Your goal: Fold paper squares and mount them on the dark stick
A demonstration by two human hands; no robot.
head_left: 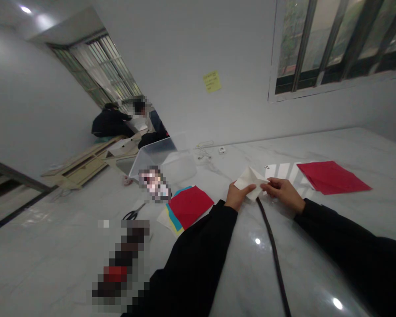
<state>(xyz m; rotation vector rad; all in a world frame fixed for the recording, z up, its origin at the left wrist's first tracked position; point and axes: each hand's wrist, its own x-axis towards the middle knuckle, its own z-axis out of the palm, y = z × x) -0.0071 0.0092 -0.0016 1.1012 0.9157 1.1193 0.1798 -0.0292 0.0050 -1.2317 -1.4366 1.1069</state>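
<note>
Carefully, left hand (pixel 239 196) and right hand (pixel 282 193) are pinching a folded white paper (pixel 250 181) from both sides, both hands half closed, red paper sheets (pixel 331 177) lying nearby, on a marble table (pixel 359 143)

1. The folded white paper (pixel 250 181) looks matt and smooth.
2. The red paper sheets (pixel 331 177), towards the desk's right edge, are matt, as is the red paper (pixel 190 206) by its left side.
3. The desk top (pixel 320 268) is polished, marble-like stone, glossy enough to mirror the lights.
4. The clear plastic box (pixel 154 158) is smooth and see-through.
5. The black cloth sleeves (pixel 198 259) look matt.
6. The scissors (pixel 133 214) have black plastic handles and a metal blade.
</note>
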